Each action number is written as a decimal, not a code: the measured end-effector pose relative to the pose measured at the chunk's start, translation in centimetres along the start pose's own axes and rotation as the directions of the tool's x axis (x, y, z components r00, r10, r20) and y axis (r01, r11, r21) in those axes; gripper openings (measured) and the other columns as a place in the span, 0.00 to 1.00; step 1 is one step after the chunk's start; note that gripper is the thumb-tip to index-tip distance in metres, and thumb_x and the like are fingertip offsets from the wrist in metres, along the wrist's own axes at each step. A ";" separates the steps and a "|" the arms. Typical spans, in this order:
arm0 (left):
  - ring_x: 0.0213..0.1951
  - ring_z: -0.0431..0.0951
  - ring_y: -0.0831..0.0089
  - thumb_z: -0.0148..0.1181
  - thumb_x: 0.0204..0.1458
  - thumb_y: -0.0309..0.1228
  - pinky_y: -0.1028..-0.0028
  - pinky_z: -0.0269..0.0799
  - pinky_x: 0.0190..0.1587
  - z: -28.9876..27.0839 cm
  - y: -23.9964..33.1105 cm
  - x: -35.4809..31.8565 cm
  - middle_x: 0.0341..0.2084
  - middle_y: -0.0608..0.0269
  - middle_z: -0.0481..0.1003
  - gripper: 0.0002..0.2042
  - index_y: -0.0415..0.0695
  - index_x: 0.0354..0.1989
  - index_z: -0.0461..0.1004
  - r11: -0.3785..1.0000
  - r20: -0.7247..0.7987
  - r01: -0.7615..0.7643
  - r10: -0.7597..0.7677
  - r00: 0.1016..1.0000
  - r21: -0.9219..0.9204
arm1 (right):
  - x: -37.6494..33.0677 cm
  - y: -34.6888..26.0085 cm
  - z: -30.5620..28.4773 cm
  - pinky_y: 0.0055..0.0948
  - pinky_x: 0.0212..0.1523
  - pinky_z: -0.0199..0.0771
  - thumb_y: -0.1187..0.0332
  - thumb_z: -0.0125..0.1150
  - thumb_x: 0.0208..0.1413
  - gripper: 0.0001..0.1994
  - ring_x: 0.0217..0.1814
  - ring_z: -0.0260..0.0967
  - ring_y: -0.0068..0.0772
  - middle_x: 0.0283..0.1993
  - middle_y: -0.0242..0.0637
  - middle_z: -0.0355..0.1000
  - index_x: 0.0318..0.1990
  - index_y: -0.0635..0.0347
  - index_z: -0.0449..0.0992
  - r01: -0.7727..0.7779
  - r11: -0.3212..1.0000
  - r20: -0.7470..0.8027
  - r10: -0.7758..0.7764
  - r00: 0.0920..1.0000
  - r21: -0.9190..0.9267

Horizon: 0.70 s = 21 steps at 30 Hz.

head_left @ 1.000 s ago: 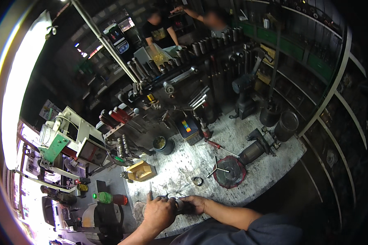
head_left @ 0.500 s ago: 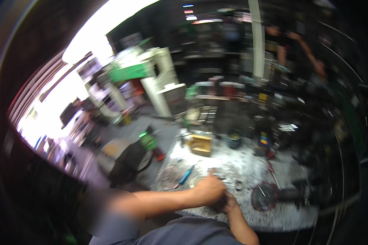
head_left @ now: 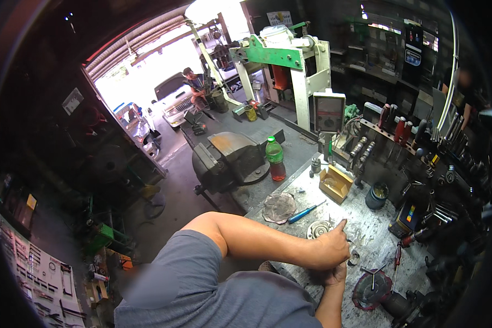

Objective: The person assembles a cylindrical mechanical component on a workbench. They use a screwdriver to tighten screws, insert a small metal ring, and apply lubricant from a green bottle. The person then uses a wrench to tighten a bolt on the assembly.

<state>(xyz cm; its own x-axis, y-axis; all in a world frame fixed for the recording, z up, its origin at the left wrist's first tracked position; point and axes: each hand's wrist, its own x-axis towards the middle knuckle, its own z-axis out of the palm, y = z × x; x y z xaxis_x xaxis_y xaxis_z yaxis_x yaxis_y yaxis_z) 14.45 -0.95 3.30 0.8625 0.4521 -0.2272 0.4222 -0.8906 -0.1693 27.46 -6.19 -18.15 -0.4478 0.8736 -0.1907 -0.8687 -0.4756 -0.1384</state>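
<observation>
Above the metal-topped bench point(head_left: 322, 287), my left hand point(head_left: 332, 250) is closed, its index finger stretched out away from me. It lies over my right hand point(head_left: 336, 273), whose fingers are mostly hidden beneath it. Whatever is between the two hands cannot be made out. Just beyond my left hand lies a round, pale metal part point(head_left: 317, 229) with holes. A screwdriver with a blue handle point(head_left: 302, 214) and a crumpled grey rag point(head_left: 279, 208) lie farther left. Close to the right of my hands is a small metal ring point(head_left: 354, 257).
An open cardboard box point(head_left: 336, 185), a dark cup point(head_left: 376, 195) and a green-capped bottle point(head_left: 276, 158) stand beyond my hands. A large vise point(head_left: 229, 158) is left. A dark round part with a reddish rim point(head_left: 373, 290) sits right. Another person point(head_left: 195, 87) is near the doorway.
My view has swung left, so the bench things sit farther right and the picture is sharper. My hands remain together, and the dark thing seen between them earlier is now hidden.
</observation>
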 end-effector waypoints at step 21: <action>0.46 0.90 0.58 0.66 0.57 0.36 0.37 0.58 0.78 -1.0 -0.2 0.3 0.38 0.58 0.89 0.11 0.46 0.40 0.91 0.998 0.048 0.034 -0.031 0.998 -0.048 | 0.1 0.0 2.4 0.55 0.74 0.77 0.60 0.71 0.66 0.30 0.73 0.75 0.51 0.73 0.49 0.76 0.72 0.63 0.74 -0.036 0.984 -0.094 0.020 0.995 -0.172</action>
<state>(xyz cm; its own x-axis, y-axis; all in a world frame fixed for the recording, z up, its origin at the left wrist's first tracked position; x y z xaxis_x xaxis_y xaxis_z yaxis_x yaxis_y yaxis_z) 14.91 -0.65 4.20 0.8345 0.4818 -0.2674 0.4638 -0.8762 -0.1312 26.86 -5.83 -15.88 -0.4431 0.8503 -0.2841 -0.8026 -0.5174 -0.2967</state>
